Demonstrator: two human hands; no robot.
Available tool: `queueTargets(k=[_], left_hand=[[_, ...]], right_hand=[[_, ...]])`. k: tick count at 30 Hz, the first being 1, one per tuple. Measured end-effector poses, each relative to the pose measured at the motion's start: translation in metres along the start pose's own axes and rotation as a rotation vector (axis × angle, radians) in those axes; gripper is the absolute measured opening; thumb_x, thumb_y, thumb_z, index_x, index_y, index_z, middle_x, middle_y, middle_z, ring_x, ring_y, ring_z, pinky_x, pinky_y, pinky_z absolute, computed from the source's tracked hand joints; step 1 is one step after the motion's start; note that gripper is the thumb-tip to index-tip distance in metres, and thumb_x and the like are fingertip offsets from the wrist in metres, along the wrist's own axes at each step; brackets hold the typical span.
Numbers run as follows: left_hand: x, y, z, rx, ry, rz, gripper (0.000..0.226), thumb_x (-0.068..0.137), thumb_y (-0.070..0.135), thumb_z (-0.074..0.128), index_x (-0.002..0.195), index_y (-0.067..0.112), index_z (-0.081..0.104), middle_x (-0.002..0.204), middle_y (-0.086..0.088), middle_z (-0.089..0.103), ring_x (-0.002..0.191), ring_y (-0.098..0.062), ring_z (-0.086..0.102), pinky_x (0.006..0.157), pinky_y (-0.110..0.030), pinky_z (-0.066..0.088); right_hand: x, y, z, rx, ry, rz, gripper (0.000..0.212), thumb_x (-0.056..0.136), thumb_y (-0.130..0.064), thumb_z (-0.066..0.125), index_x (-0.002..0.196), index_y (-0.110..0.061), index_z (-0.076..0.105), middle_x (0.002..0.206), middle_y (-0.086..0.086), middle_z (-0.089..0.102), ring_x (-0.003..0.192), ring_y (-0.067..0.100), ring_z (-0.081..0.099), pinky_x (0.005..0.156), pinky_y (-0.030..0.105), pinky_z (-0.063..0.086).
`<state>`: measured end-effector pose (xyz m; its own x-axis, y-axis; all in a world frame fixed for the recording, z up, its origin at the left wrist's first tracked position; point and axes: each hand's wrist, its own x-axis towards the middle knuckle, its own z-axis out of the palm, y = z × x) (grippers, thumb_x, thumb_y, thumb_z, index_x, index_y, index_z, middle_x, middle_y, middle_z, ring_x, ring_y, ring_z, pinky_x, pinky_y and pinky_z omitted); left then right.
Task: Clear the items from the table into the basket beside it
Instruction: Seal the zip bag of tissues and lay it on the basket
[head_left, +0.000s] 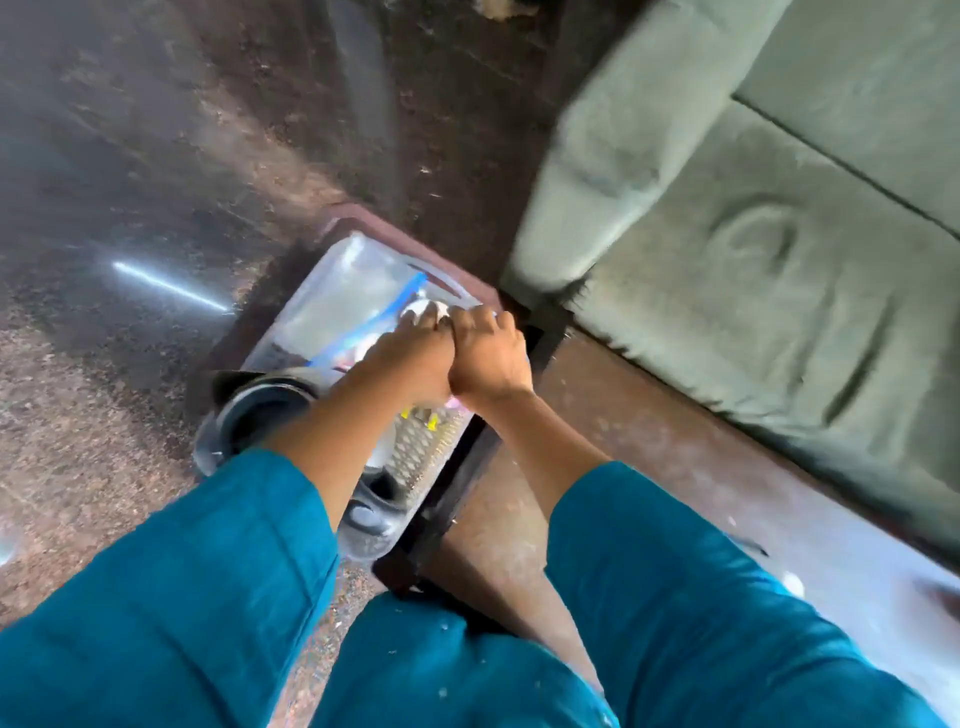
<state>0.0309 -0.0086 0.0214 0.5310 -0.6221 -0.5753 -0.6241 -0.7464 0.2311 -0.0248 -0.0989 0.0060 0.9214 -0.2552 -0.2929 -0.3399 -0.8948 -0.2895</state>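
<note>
A maroon basket (358, 217) stands on the floor at the left end of the brown table (649, 447). Inside it lie a clear plastic bag with a blue seal (343, 296), a black round container (265, 410) and a metal mesh piece (421, 441). My left hand (410, 353) and my right hand (491, 353) are side by side over the basket, touching each other. Their fingers curl down onto a small white item (427, 310) at the basket's far end. The view is blurred, and my hands hide most of the white item.
A grey-green sofa (753, 234) runs along the far side of the table, close to the basket's right corner. Dark speckled stone floor (156, 182) spreads to the left. A small dark thing (943, 592) lies on the table at the right edge.
</note>
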Motion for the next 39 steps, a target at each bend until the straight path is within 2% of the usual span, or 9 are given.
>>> queueTargets(k=[3,6,10,15,19,22,28,34,39], left_hand=[[0.002,0.056,0.023,0.061,-0.007,0.175,0.071,0.079,0.025,0.059,0.138,0.002,0.028,0.143,-0.020,0.033,0.136,-0.034,0.026,0.111,-0.044,0.027],[0.000,0.127,0.051,0.154,-0.075,0.297,0.086,0.077,0.035,0.064,0.141,-0.001,0.019,0.149,-0.024,0.025,0.140,-0.036,0.020,0.115,-0.041,0.022],[-0.011,0.221,0.083,0.148,-0.164,0.357,0.093,0.072,0.035,0.071,0.142,0.003,0.017,0.155,-0.019,0.009,0.142,-0.033,0.017,0.114,-0.039,0.022],[-0.028,0.322,0.132,0.145,-0.253,0.494,0.088,0.076,0.025,0.066,0.144,0.013,0.012,0.157,-0.013,0.004,0.142,-0.031,0.017,0.113,-0.041,0.025],[-0.039,0.375,0.172,0.163,-0.279,0.529,0.091,0.077,0.027,0.066,0.145,0.020,0.006,0.157,-0.010,0.004,0.141,-0.034,0.018,0.110,-0.044,0.028],[-0.039,0.400,0.202,0.158,-0.252,0.513,0.093,0.076,0.031,0.071,0.143,0.021,0.008,0.156,-0.011,0.005,0.140,-0.036,0.018,0.109,-0.046,0.029],[-0.016,0.415,0.240,0.141,-0.068,0.338,0.115,0.065,0.026,0.082,0.145,0.019,0.001,0.157,-0.011,0.001,0.142,-0.037,0.010,0.112,-0.050,0.024],[0.014,0.410,0.265,0.148,-0.090,0.230,0.123,0.060,0.016,0.085,0.145,0.024,-0.003,0.157,0.001,-0.012,0.141,-0.040,0.007,0.107,-0.052,0.032],[0.019,0.411,0.271,0.148,-0.001,0.224,0.101,0.061,0.009,0.082,0.139,0.022,0.019,0.147,-0.004,0.024,0.122,-0.040,0.032,0.092,-0.045,0.044]], right_hand=[[-0.049,0.048,-0.004,0.059,0.026,0.131,0.050,0.077,-0.024,0.054,0.125,-0.014,0.045,0.120,0.012,0.052,0.108,0.035,0.044,0.085,0.041,0.041],[-0.107,0.103,-0.003,0.102,0.069,0.266,0.048,0.078,-0.027,0.051,0.124,-0.013,0.045,0.117,0.012,0.053,0.106,0.036,0.044,0.082,0.042,0.040],[-0.187,0.174,0.001,0.152,0.105,0.453,0.050,0.078,-0.031,0.052,0.125,-0.015,0.045,0.116,0.012,0.052,0.105,0.036,0.044,0.082,0.043,0.040],[-0.289,0.254,0.010,0.211,0.248,0.635,0.040,0.086,-0.038,0.047,0.119,-0.017,0.051,0.112,0.012,0.056,0.100,0.036,0.045,0.080,0.043,0.038],[-0.365,0.310,0.032,0.241,0.277,0.818,0.046,0.088,-0.041,0.047,0.125,-0.013,0.047,0.118,0.015,0.056,0.106,0.037,0.044,0.088,0.044,0.037],[-0.408,0.344,0.053,0.227,0.241,0.919,0.052,0.085,-0.043,0.051,0.126,-0.012,0.043,0.123,0.014,0.053,0.109,0.036,0.043,0.088,0.042,0.038],[-0.430,0.395,0.087,0.272,0.121,0.992,0.092,0.070,-0.055,0.067,0.138,-0.013,0.021,0.139,0.015,0.033,0.124,0.035,0.029,0.098,0.046,0.036],[-0.404,0.430,0.103,0.393,-0.025,0.916,0.111,0.068,-0.041,0.076,0.145,-0.025,-0.002,0.152,0.019,0.003,0.133,0.041,0.018,0.102,0.050,0.034],[-0.385,0.439,0.105,0.413,-0.084,0.888,0.090,0.073,-0.025,0.076,0.140,-0.031,0.016,0.141,0.018,0.019,0.115,0.043,0.037,0.084,0.046,0.046]])
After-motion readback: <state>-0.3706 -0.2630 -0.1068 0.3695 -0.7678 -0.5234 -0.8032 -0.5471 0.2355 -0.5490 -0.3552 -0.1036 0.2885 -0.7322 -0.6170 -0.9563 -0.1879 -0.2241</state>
